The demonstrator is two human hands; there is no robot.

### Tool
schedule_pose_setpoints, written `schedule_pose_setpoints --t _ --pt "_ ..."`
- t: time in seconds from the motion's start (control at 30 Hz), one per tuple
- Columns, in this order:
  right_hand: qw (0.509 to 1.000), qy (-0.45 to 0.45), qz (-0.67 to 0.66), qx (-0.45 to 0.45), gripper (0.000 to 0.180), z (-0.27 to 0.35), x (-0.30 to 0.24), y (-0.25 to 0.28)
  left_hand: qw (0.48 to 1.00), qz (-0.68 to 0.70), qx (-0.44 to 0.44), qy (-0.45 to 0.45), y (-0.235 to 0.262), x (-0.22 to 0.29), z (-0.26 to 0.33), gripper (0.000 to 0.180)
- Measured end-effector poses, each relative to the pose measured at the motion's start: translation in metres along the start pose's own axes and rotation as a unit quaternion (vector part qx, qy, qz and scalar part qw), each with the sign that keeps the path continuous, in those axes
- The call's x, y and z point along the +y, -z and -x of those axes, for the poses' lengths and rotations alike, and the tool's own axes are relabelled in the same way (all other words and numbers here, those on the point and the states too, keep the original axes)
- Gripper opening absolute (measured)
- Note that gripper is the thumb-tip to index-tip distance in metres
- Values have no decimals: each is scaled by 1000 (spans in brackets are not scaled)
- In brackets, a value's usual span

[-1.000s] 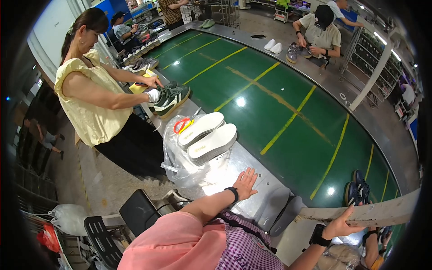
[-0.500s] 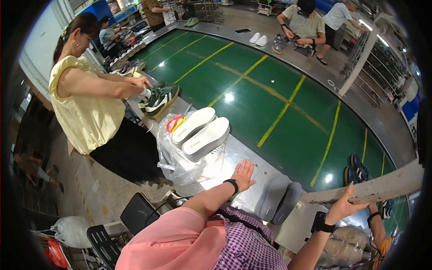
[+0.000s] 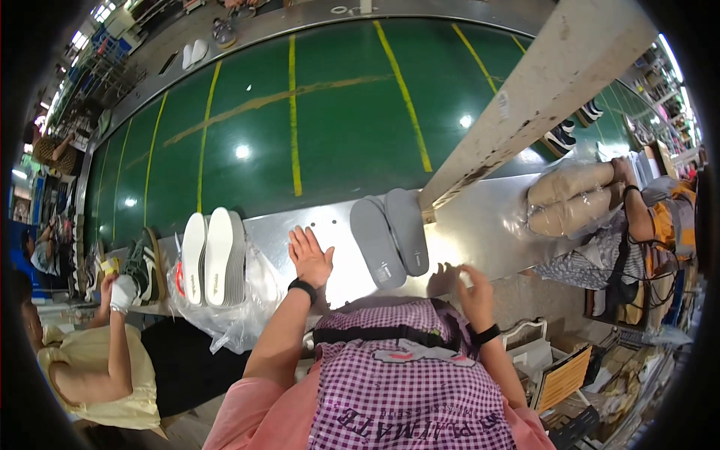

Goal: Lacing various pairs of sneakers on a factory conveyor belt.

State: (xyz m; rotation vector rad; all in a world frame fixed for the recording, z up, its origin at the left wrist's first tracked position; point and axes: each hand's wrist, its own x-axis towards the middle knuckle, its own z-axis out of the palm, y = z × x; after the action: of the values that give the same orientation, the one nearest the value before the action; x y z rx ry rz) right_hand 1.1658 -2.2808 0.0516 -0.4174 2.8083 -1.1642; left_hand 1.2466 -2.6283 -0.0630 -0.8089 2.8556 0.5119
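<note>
My left hand [image 3: 310, 256] is held flat with fingers spread over the metal ledge [image 3: 281, 229], and nothing is in it. To its right lie two grey insoles [image 3: 407, 232] side by side, toes pointing away from me. My right hand [image 3: 475, 295] hovers near the ledge's front edge, right of the insoles and apart from them. Its fingers are loosely bent and apart, and I see nothing in them. Left of my left hand, two stacks of white insoles [image 3: 225, 259] rest on a clear plastic bag [image 3: 259, 289].
Beyond the ledge runs a green conveyor belt [image 3: 337, 135] with yellow lines. A pale metal post [image 3: 517, 105] slants up beside the grey insoles. At left, a co-worker [image 3: 90, 360] handles a dark green sneaker [image 3: 152, 262]. Another person with bagged beige items [image 3: 574, 199] is at right.
The view has swung to the right. My right hand has come off the metal post and back to the ledge's front edge. My left hand stays open over the ledge.
</note>
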Motion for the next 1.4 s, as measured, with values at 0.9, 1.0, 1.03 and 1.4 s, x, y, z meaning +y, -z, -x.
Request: schedule_pose_setpoints --t 0.9,1.0,1.03,1.4 --pt "982 117 143 -27 51 -71 74 -46 996 68 38 -49 8 25 32 71" --pt "979 134 150 -36 51 -79 73 -57 996 72 31 -44 7 28 36 75" --pt "979 150 138 -29 52 -80 71 -61 995 80 23 -51 7 29 34 76" --pt "957 170 209 -105 60 -76 81 -78 998 44 42 0 -5 35 39 79"
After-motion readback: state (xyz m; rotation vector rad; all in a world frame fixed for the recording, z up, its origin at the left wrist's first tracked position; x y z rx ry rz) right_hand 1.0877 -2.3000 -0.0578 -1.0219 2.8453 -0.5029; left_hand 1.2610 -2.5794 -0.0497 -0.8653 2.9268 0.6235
